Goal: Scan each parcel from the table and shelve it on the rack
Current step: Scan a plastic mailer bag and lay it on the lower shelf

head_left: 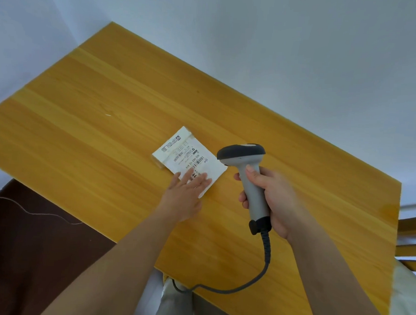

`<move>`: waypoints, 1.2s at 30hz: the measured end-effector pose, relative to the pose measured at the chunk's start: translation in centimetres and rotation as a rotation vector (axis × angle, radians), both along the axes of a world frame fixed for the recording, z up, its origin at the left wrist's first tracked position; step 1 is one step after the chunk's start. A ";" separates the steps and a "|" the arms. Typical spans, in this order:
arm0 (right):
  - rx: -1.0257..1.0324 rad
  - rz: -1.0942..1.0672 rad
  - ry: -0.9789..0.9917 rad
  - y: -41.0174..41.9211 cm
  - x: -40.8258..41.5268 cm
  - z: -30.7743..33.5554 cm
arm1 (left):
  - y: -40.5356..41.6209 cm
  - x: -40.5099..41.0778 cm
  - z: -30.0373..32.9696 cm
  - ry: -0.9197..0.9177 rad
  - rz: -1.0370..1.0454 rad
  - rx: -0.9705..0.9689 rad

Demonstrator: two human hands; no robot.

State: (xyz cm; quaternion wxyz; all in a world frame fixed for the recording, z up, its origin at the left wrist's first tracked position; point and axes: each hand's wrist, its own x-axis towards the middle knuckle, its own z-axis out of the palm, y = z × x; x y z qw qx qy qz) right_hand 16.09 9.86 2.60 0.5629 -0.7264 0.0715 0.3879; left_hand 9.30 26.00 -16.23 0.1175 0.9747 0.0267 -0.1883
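Observation:
A small flat white parcel (186, 153) with a printed shipping label lies on the yellow wooden table (108, 99). My left hand (187, 192) rests flat on the parcel's near corner, fingers straight. My right hand (270, 196) grips the grey handle of a barcode scanner (246, 164). The scanner's dark head sits just right of the parcel and points toward the label. The rack is out of view.
The scanner's grey cable (265, 264) trails over the table's near edge. Dark brown floor (29, 244) with a thin loose wire lies at the lower left. Yellow wooden slats (413, 226) show at the right edge. White walls stand behind the table.

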 end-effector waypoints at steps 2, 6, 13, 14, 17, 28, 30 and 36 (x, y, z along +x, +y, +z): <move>0.003 -0.002 0.000 -0.1 0.0 0.1 | 0.5 -0.3 0.1 -0.013 0.009 0.008; 0.005 0.004 0.000 0.1 -0.3 0.7 | 1.5 -1.3 0.6 -0.084 0.030 0.031; 0.059 0.046 0.003 1.3 -1.0 2.4 | -1.1 -1.7 0.4 0.029 0.153 0.023; 0.059 0.049 0.010 1.4 -1.0 2.7 | -1.5 -1.7 0.5 0.040 0.167 0.014; 0.053 0.047 0.033 1.5 -1.2 3.5 | -2.0 -1.5 0.7 0.085 0.220 -0.049; 0.097 -0.060 0.075 0.8 -2.2 5.5 | -2.5 -1.0 0.5 0.145 0.261 0.016; 0.104 -0.060 0.076 0.6 -2.3 5.7 | -2.5 -0.8 0.5 0.152 0.264 0.023; 0.127 -0.072 0.075 0.1 -2.5 6.4 | -2.5 -0.6 0.8 0.166 0.268 0.024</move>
